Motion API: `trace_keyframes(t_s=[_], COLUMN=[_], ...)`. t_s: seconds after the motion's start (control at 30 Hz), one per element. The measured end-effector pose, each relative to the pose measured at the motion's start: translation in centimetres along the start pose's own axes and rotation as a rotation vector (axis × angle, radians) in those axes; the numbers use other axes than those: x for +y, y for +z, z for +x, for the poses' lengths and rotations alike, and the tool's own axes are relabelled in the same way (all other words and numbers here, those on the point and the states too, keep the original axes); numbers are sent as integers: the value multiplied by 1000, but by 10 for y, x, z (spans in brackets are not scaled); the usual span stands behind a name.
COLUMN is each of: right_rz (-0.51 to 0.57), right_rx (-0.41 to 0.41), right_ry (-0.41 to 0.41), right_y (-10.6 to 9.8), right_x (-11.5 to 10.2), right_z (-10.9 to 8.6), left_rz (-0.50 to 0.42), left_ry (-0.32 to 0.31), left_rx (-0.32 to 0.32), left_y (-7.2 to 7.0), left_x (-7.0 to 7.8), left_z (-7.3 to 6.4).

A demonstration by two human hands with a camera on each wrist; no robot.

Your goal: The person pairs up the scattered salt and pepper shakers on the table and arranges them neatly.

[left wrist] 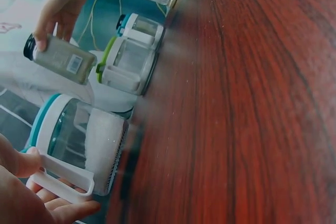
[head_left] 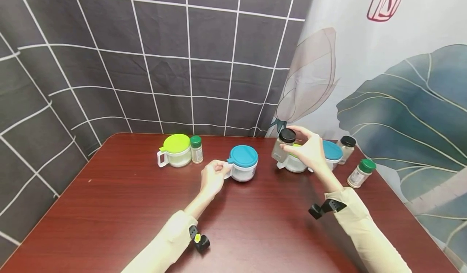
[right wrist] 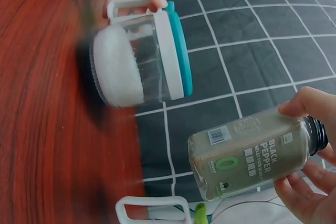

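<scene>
My left hand [head_left: 212,178] grips the white handle [left wrist: 68,177] of a clear seasoning jar [right wrist: 149,64] with a blue lid [head_left: 243,155]. White granules fill its lower part; whether its base touches the table I cannot tell. My right hand [head_left: 310,149] holds a black pepper bottle [right wrist: 249,150] with a black cap near its top, fingers and thumb on opposite sides. The bottle is raised and slightly tilted, in front of a green-lidded jar [left wrist: 126,66], which it partly hides in the head view. Beyond the right hand stands another blue-lidded jar [head_left: 333,150].
At the left, a green-lidded jar [head_left: 176,150] stands next to a green-capped shaker [head_left: 196,149]. To the right are a black-capped bottle [head_left: 345,149] and another green-capped shaker [head_left: 360,174]. A tiled-pattern cloth [head_left: 164,74] hangs behind the reddish-brown table [head_left: 109,220].
</scene>
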State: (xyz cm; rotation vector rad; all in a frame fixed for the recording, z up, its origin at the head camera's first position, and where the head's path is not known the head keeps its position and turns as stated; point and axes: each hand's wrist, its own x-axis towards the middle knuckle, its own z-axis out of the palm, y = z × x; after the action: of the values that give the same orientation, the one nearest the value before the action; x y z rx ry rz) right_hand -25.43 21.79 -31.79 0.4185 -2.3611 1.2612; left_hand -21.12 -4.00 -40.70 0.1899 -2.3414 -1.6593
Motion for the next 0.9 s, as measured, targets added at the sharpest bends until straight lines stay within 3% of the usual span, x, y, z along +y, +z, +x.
trace_keyframes(t_s=[0.13,0.47,0.67,0.9], right_rz=[12,39,-6,66], right_rx=[-8,-42,-79,-150], right_ry=[-6,10,43,36], right_y=[4,23,31,40], right_x=[-8,28,27,29], right_z=[-2,6,4,6], left_rz=[-3,-21,-19,-12], left_ry=[-6,-18,-24,-29], left_rx=[16,39,55,79], left_y=[-2,-5,-6,-8], left_x=[-2,-3,-6,-7], left_z=[2,5,8,10])
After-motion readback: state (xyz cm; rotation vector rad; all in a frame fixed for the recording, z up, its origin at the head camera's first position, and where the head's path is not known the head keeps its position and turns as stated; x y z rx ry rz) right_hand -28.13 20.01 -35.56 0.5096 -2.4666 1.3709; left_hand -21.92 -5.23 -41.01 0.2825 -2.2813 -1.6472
